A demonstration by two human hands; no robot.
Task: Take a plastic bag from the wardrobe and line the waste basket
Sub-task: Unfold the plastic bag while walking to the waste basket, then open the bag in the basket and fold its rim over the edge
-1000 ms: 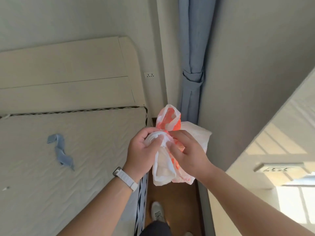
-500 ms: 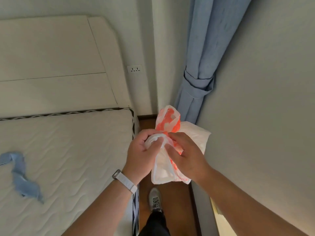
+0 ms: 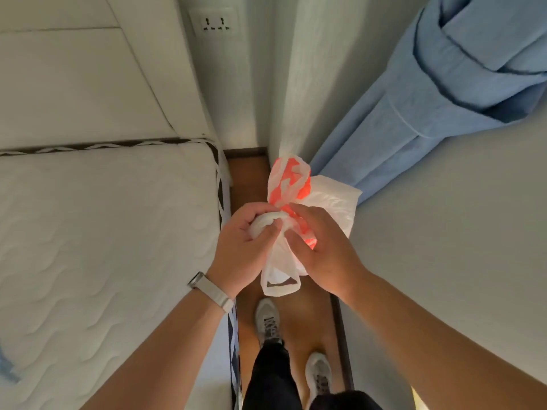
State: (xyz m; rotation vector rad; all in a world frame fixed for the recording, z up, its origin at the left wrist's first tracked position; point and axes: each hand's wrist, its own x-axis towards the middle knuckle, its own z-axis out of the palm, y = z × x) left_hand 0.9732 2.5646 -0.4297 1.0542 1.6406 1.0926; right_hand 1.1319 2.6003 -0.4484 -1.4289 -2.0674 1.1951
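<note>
Right now both hands are busy with the plastic bag [image 3: 296,220], held out at about waist height over the strip of wooden floor [image 3: 251,173] between the bed [image 3: 103,232] and the wall [image 3: 444,232]. The left hand [image 3: 245,247] has its fingers [image 3: 266,233] curled tight around a rolled white wad of the plastic, and the right hand [image 3: 322,247] is clamped on the bunched middle, thumb pressing in from the near side. An orange-and-white end sticks up above the knuckles, a plain white sheet fans out to the right, and one handle loop [image 3: 281,284] dangles below. It may be more than one bag bundled together; I cannot tell.

So the fetching from the wardrobe looks finished, and the step in hand, I would say, is working the crumpled bundle loose while walking. The shoes [image 3: 268,321] point down the narrow gap toward the blue curtain [image 3: 414,113].

No waste basket shows anywhere here, so lining it is not yet begun. Next the bag needs unrolling and its mouth found and pulled open with both hands. Then the basket has to be reached, the bag pushed down inside and the rim folded over the edge. Thin film clings to itself, so parting the layers may take some rubbing.
</note>
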